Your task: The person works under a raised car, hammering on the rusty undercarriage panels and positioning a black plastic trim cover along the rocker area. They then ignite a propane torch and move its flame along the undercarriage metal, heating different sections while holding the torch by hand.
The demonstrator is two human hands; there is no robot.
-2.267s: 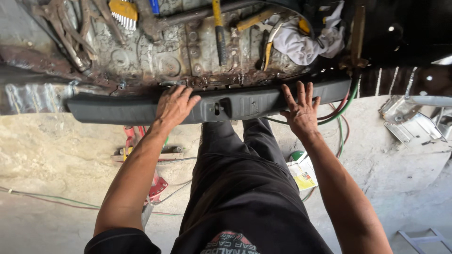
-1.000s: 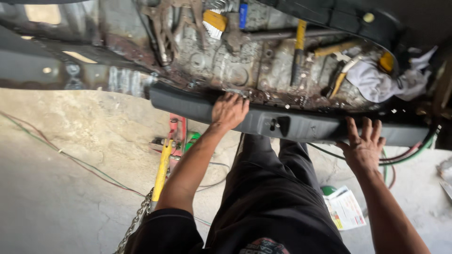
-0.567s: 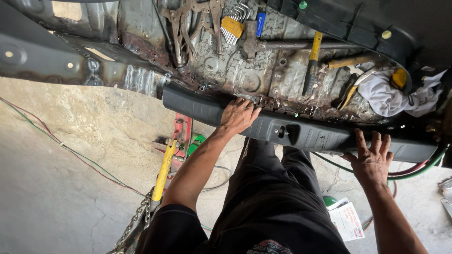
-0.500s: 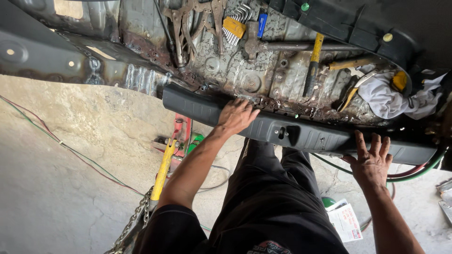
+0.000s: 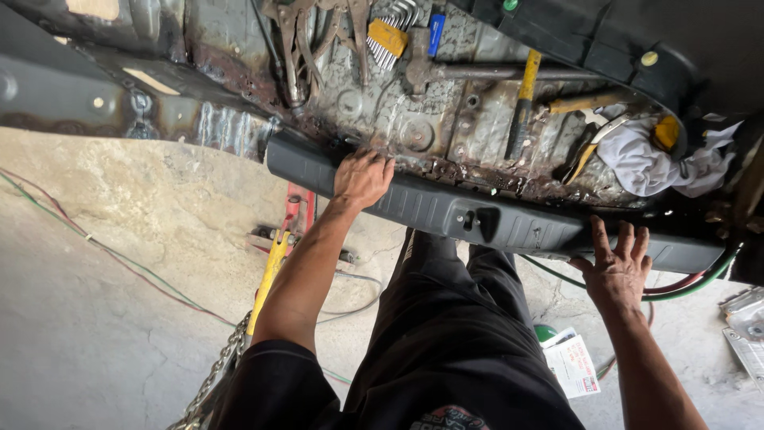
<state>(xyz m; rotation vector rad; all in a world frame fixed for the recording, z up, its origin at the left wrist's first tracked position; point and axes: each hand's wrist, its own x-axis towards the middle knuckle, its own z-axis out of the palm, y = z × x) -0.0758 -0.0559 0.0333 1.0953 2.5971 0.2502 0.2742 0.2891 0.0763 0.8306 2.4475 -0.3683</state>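
Note:
A long grey plastic sill panel (image 5: 446, 211) runs along the edge of a rusty car trunk floor (image 5: 446, 127). My left hand (image 5: 362, 177) lies palm down on the panel's left part, fingers curled over its far edge. My right hand (image 5: 617, 267) presses flat against the panel's right part, fingers spread. Neither hand holds a loose object.
Tools lie on the rusty floor: a set of hex keys (image 5: 390, 36), pliers (image 5: 298, 48), a yellow-handled hammer (image 5: 521, 103) and a white rag (image 5: 652, 163). Below on the concrete are a yellow bar with chain (image 5: 267, 279), cables (image 5: 119, 255) and a paper packet (image 5: 573, 362).
The view has swung left and tilted. My left hand slid along the panel toward its left end. My right hand stays flat on the right part.

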